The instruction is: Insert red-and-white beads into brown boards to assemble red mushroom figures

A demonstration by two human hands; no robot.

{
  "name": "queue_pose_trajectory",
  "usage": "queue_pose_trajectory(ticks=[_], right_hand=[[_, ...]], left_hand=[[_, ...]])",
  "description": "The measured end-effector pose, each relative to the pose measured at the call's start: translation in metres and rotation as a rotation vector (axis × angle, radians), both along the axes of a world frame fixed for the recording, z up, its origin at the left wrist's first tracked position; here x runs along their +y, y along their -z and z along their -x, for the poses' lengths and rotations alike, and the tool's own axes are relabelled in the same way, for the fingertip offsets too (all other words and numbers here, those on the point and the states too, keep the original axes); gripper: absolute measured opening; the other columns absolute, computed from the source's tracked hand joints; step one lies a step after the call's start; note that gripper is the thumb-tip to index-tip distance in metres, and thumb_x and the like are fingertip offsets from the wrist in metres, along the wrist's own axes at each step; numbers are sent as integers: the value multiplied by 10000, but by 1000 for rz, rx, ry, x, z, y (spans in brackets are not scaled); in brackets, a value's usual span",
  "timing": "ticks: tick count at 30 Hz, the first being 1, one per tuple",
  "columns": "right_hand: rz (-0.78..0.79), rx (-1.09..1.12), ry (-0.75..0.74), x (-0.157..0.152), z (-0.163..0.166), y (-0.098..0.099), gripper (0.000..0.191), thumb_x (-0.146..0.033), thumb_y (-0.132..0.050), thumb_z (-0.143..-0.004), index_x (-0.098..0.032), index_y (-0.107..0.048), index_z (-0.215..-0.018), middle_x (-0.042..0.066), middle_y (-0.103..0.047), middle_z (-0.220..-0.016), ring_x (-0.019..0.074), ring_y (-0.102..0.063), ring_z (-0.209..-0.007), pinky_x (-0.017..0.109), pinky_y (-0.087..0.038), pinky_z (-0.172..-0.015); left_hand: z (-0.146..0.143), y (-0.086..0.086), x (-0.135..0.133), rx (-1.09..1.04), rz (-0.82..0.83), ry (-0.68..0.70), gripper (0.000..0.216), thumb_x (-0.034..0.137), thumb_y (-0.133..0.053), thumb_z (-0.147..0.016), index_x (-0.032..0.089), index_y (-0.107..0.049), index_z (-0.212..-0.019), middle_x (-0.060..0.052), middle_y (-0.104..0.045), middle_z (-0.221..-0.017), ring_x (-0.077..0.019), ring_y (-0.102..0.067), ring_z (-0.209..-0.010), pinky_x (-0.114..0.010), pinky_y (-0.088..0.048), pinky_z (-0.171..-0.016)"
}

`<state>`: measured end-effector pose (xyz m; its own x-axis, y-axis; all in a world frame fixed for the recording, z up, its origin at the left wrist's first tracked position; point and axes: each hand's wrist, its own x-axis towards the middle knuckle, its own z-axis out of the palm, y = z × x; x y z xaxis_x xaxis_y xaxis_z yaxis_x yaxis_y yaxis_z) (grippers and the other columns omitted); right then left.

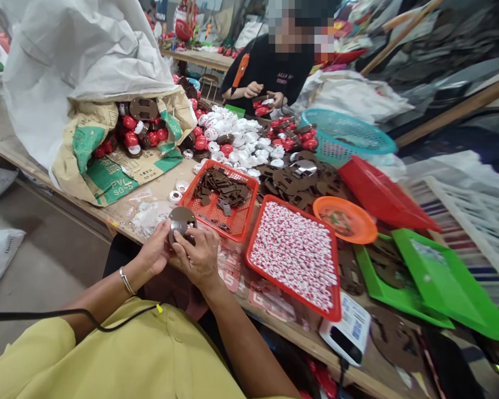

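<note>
Left hand [156, 252] and right hand [199, 257] pinch one round disc [182, 219] at the near table [120, 210] edge. Beyond, brown pieces [220, 188] and white caps [295, 252] fill their trays; most parts apparently unassembled.

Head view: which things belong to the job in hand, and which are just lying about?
In use: left hand, right hand, both gripping a round brown part; red basket of brown pieces; red tray of small red-and-white parts.
Lying about: teal basket, orange dish, green trays, PVC sack.
</note>
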<state>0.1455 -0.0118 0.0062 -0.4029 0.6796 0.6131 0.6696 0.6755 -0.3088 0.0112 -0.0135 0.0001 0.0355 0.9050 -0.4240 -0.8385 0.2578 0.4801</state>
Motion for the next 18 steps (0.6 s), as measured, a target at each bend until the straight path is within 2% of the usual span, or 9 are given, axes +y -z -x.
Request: queue_pose_trajectory(ticks=[3, 6, 9, 11, 13, 16, 18], right_hand=[[190, 215, -62, -1, -12, 3, 333, -375, -445, -975, -276, -694, -1173, 85, -594, -1098, 239, -537, -1058, 444, -424, -956], [344, 546, 68, 0, -30, 7, 398, -405, -387, -993, -268, -611, -1293, 93, -571, -1233, 231, -556, -1105, 414, -471, -945], [532, 710, 178, 4, -53, 13, 438, -459, -370, -990, -259, -572, -1324, 85, -624, -1186, 196, -623, -921, 376, -533, -827], [600, 615, 171, 11, -72, 12, 412, -477, -440, -958, -241, -634, -1234, 78, -666, -1087, 187, -635, -836, 362, -545, -781], [517, 396, 215, 19, -92, 4, 336, -447, -525, -913, -219, -706, -1079, 90, -681, -1027, 218, -640, -874, 392, -534, -822], [315, 143, 338, 30, -112, -15, 251, -349, -539, -892, -197, -736, -923, 115, -697, -971, 258, -636, -933, 441, -497, -894], [326, 105, 276, 31, -113, -24, 221, -296, -537, -893, -199, -734, -911, 97, -713, -932, 235, -652, -887, 402, -511, -861]], left_hand=[[5, -4, 2, 38, 9, 86, 329, 329, -775, -765, 188, -625, -1022, -30, -701, -933, -144, -662, -758, -256, -558, -696], [7, -10, 3, 75, 9, 157, 409, 209, -791, -722, 186, -629, -1097, -59, -713, -1005, -172, -680, -801, -299, -575, -737], [7, -14, 1, 94, 44, 191, 464, 168, -771, -716, 182, -624, -1156, -69, -716, -991, -172, -682, -752, -325, -591, -707], [7, -14, 0, 96, 67, 212, 485, 183, -767, -724, 189, -617, -1185, -75, -718, -990, -179, -686, -740, -337, -596, -694], [8, -11, -2, 109, 67, 219, 519, 186, -778, -717, 201, -609, -1208, -79, -716, -1022, -187, -695, -766, -339, -598, -711], [11, -6, -2, 168, 53, 173, 549, 187, -801, -698, 227, -603, -1209, -66, -707, -1078, -182, -698, -813, -331, -595, -752], [16, -4, 0, 221, 61, 132, 548, 199, -805, -693, 237, -598, -1198, -57, -705, -1078, -178, -696, -810, -330, -596, -743]])
